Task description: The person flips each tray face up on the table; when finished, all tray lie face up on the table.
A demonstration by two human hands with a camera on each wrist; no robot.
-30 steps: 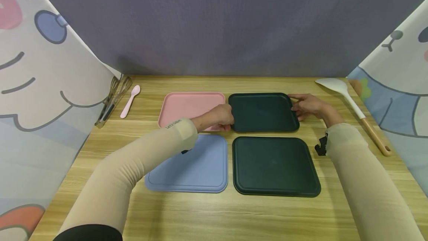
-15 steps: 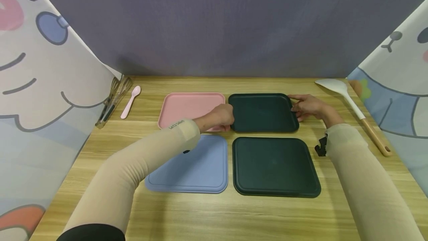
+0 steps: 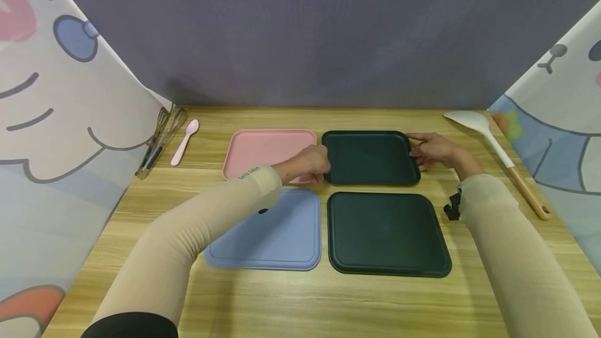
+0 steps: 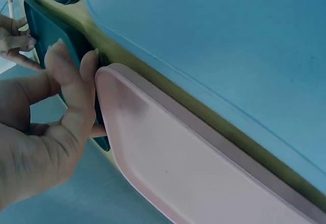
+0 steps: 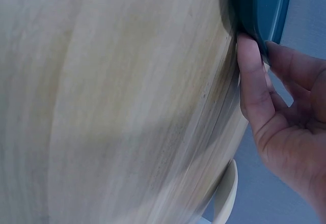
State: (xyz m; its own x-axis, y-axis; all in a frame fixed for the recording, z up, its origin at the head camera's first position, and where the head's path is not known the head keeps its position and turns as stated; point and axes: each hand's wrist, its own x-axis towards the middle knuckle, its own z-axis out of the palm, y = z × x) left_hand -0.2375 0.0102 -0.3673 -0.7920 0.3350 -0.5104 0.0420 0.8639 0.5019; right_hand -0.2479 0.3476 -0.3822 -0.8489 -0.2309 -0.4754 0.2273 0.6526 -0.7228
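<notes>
While left hand (image 3: 310, 162) grips far green tray (image 3: 368, 158), right hand (image 3: 434, 150) pinches it opposite — pink tray (image 3: 263, 147) alongside.

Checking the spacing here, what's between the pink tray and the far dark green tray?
Between the pink tray and the far dark green tray lies a narrow strip of table, partly hidden by the left hand, as the head view shows.

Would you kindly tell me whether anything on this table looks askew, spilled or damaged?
Nothing stands out: the pink tray, blue tray, far green tray and near green tray form two neat rows, without visible spills or damage. The left sleeve hides part of the blue tray.
</notes>
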